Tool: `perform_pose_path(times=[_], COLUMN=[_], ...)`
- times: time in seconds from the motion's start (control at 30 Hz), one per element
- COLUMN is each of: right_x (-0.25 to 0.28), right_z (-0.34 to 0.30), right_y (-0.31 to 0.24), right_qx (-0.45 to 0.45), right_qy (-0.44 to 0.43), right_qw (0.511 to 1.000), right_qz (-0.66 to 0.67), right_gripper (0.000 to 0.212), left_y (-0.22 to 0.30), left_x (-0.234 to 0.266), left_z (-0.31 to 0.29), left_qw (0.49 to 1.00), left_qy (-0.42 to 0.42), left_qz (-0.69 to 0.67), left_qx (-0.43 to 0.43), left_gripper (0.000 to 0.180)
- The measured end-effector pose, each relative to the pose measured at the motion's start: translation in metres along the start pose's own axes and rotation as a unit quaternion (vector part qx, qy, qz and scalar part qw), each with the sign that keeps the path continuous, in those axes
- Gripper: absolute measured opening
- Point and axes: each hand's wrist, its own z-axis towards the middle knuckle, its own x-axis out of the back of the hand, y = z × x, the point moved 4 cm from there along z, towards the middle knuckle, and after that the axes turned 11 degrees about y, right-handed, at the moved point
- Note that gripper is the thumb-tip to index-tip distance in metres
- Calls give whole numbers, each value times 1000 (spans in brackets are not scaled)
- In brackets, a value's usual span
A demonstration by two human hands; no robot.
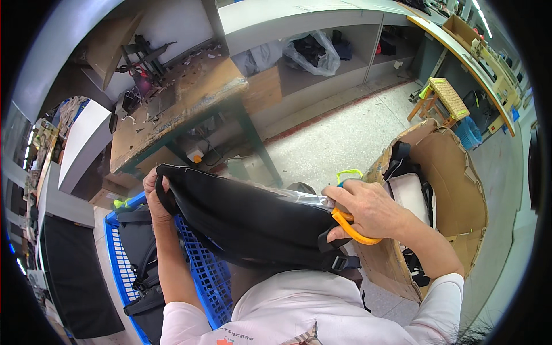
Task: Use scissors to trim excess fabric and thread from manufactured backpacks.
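Across my lap stretches a black fabric bag (247,215), with a strap and a black plastic buckle (340,263) at its right end. My left hand (158,195) is closed round its left corner, fingers gripping the fabric and a strap. At the right end, my right hand (368,210) is closed on scissors with orange handles (362,237). Their blades lie along the bag's upper edge, beside a strip of clear plastic film (287,194). A yellow-green loop (349,172) shows just beyond the right hand's knuckles.
A blue plastic basket (204,282) of black bags stands at my left. On my right is an open cardboard box (460,201) with black and white pieces. Ahead stands a worn wooden table (190,98) with green legs. A woven-top stool (445,98) stands far right.
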Motion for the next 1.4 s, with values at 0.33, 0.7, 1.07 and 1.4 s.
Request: perform_pose_path(times=[0.33, 0.7, 1.07, 1.4], right_x=[-15, -9, -16, -21], right_z=[5, 20, 28, 28], right_y=[2, -1, -6, -7], right_qx=[1, -47, -10, 38], right_qy=[-21, -103, -50, 16], right_qw=[1000, 993, 999, 999], right_qz=[21, 22, 14, -6], right_gripper=[53, 69, 70, 62], left_y=[-4, -4, -10, -11], left_x=[-2, -6, -4, -8], left_z=[-2, -2, 0, -4], left_qw=[1000, 999, 998, 999], left_qy=[11, -34, -35, -20], left_qz=[-6, -37, -25, -36], left_qx=[6, 9, 40, 34], left_gripper=[13, 12, 13, 13])
